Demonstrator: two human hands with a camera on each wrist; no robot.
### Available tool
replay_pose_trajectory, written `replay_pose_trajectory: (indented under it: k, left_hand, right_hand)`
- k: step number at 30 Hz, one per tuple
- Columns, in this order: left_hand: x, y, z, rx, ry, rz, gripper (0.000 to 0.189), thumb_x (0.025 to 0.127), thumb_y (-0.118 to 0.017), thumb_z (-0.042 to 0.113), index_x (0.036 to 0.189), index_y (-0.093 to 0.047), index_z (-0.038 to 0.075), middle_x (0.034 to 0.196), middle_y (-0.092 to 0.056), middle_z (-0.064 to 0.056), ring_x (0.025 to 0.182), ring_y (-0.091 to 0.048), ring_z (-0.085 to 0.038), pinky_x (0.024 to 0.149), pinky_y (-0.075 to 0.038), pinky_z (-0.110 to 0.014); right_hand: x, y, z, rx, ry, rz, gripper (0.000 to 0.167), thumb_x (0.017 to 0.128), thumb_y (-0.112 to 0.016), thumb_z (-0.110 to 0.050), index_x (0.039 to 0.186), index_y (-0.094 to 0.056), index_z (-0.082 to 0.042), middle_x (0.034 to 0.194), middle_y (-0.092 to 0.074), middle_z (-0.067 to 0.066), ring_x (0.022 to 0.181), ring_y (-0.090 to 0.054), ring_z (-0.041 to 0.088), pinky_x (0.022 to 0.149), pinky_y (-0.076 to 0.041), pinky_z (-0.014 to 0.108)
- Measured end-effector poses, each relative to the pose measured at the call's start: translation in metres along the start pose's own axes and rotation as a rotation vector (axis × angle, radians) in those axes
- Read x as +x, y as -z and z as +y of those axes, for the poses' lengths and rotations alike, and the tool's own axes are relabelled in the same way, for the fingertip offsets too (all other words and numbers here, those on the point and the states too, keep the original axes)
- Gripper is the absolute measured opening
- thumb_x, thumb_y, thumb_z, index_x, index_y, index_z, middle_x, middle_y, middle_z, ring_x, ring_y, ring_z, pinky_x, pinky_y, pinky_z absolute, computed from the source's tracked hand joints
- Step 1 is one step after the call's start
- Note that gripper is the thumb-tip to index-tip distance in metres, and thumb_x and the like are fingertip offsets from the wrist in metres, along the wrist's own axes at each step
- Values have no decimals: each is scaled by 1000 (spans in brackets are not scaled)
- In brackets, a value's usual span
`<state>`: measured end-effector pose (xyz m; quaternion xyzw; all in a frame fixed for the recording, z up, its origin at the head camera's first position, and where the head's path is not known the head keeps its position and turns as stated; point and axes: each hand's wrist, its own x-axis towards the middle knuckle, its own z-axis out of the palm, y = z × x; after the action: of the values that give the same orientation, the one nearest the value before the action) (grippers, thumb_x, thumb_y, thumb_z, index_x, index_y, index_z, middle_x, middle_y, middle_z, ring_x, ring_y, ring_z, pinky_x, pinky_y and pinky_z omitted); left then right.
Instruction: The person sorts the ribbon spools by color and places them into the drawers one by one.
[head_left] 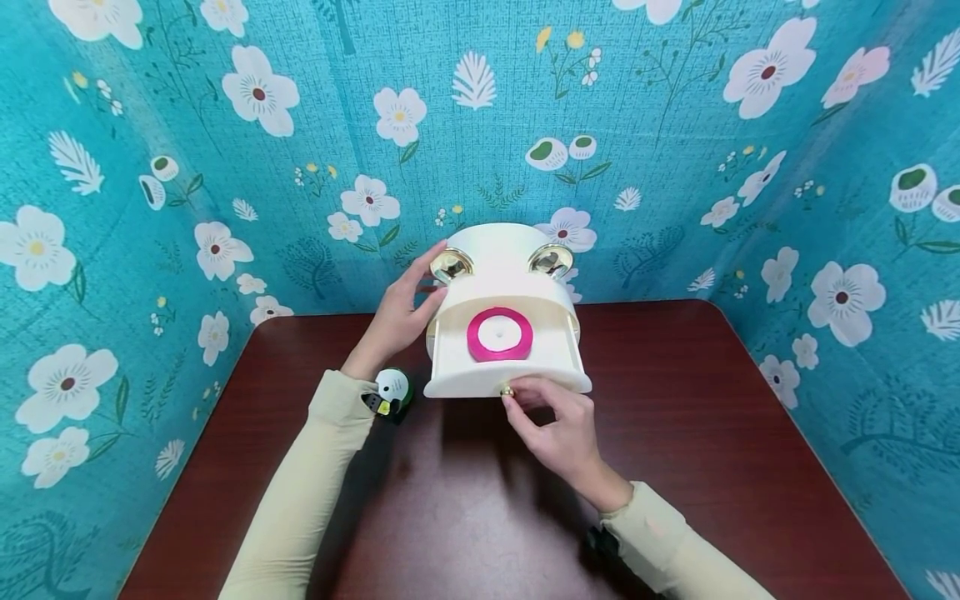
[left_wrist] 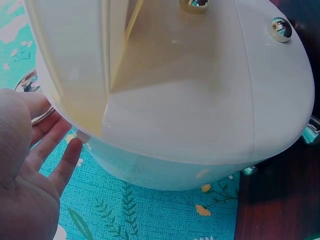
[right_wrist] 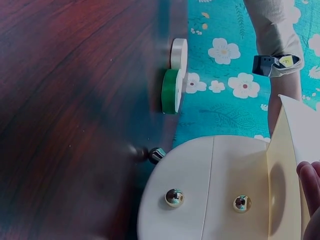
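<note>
Head view: I see a white cabinet standing on a dark red table, a person's pale sleeves reaching toward it.
Drawer: jutting out from the cabinet's front, above two lower gold knobs.
Pink ribbon roll: inside that drawer, its white round middle showing.
Right hand: in front of the cabinet, thumb and finger pinching the drawer knob.
Left hand: at the cabinet's left side, beside a shiny round disc, fingers somewhat spread, tips against the side.
Other rolls: a green roll and a white roll lie left of the cabinet; whether they touch each other, I cannot tell.
Flowered cloth: hanging behind the cabinet and off to both sides, teal with white blossoms.
</note>
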<state>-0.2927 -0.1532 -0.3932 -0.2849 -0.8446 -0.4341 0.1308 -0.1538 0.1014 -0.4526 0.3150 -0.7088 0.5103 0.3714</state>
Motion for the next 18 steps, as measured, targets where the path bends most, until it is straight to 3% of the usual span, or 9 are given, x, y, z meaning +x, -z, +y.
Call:
replay_pose_trajectory:
  k: [2,6,9,18]
  left_hand:
    - [0,0,-1,0,1,-1,69,105,-61,20,164,-28,34,162,-44,-3,132,-58,-26,107,-53,-48]
    - [1,-1,-3,-15,-2,-2,69,105,-61,21,164,-28,38,163,-43,-1,133,-58,-25,107,-53,-47]
    - [1,-1,-4,-22,-6,-1,69,105,-60,21,163,-28,39,163,-42,-1,133,-58,-26,107,-54,-49]
    - [1,0,-2,-8,-2,-5,69,105,-61,23,164,-28,37,164,-41,-2,133,-58,-27,107,-54,-49]
  right_hand:
    - [1,0,1,-3,-7,-2,18,91,-80,-20,101,-77,-5,88,-78,6,70,-75,16,71,-62,21]
    - [3,-1,3,-11,-25,-8,17,86,-84,-12,101,-77,-6,88,-79,6,71,-76,16,72,-62,21]
    - [4,-1,5,-12,-42,-13,26,77,-85,1,101,-77,-6,88,-78,6,71,-76,16,73,-62,20]
    - [10,-4,10,-30,-92,-8,26,77,-85,1,101,-77,-6,87,-79,6,72,-75,15,74,-61,18]
